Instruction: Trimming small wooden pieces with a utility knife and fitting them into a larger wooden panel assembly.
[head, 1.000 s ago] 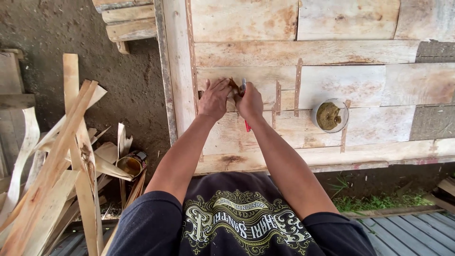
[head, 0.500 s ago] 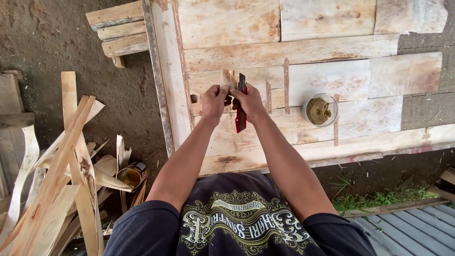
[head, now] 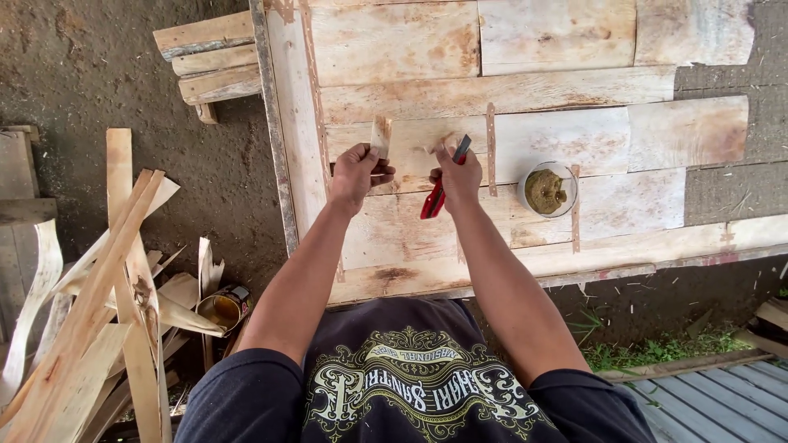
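My left hand [head: 358,174] pinches a small pale strip of wood veneer [head: 380,136] and holds it upright above a large sheet of patched veneer [head: 525,49]. My right hand [head: 458,175] grips a red-handled cutter [head: 439,189] with its blade end pointing up past my fingers. The two hands are a short way apart over the middle of the sheet. A round white bowl of greenish-brown paste [head: 547,189] sits on the sheet just right of my right hand.
A heap of loose wood strips [head: 90,295] lies on the dirt at the left, with a small open tin [head: 222,308] beside it. Stacked wooden blocks [head: 209,57] sit at the upper left. Grass and grey planks [head: 714,402] are at the lower right.
My hands were together on the sheet; they have since lifted and moved apart, the left raising the small strip, the right drawing the cutter off to the right.
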